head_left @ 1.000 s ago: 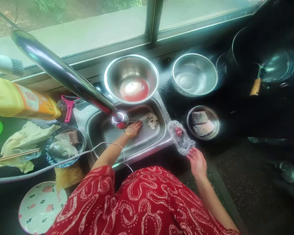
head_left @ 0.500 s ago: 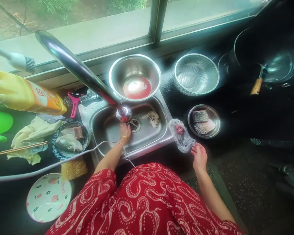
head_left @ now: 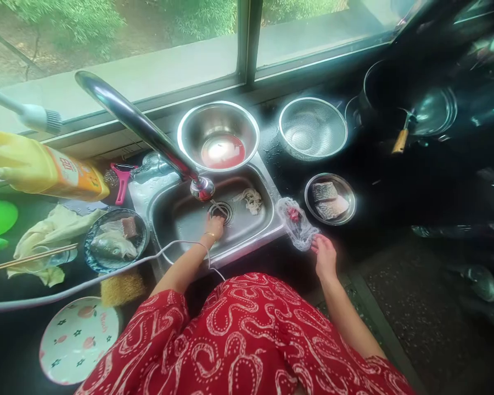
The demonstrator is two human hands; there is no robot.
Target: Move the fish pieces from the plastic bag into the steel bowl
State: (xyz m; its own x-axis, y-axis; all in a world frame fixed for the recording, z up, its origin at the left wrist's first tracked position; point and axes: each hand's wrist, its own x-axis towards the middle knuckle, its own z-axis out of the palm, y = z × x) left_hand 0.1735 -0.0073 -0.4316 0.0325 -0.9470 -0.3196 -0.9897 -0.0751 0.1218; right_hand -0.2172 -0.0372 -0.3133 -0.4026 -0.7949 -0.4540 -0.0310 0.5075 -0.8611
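Observation:
My left hand [head_left: 214,226] reaches into the steel sink [head_left: 267,233] and rests by the drain [head_left: 221,209], just below the tap's nozzle [head_left: 202,188]. Whether it holds anything I cannot tell. A pale scrap of fish offal [head_left: 251,199] lies in the sink to the right of the drain. My right hand [head_left: 324,255] touches the lower edge of a clear plastic bag [head_left: 297,226] with red bits inside, lying on the sink's right rim. Its fingers are spread.
A steel bowl with red liquid [head_left: 220,137], a strainer [head_left: 313,127] and a small dish of fish pieces [head_left: 330,198] stand behind and right. A blue plate with fish [head_left: 114,241], a yellow bottle [head_left: 45,170], a cloth [head_left: 51,233], chopsticks, sponge and a patterned plate [head_left: 78,337] are on the left.
My left hand pulled back from the offal toward the drain. My right hand moved up onto the plastic bag's edge. The view shifted slightly.

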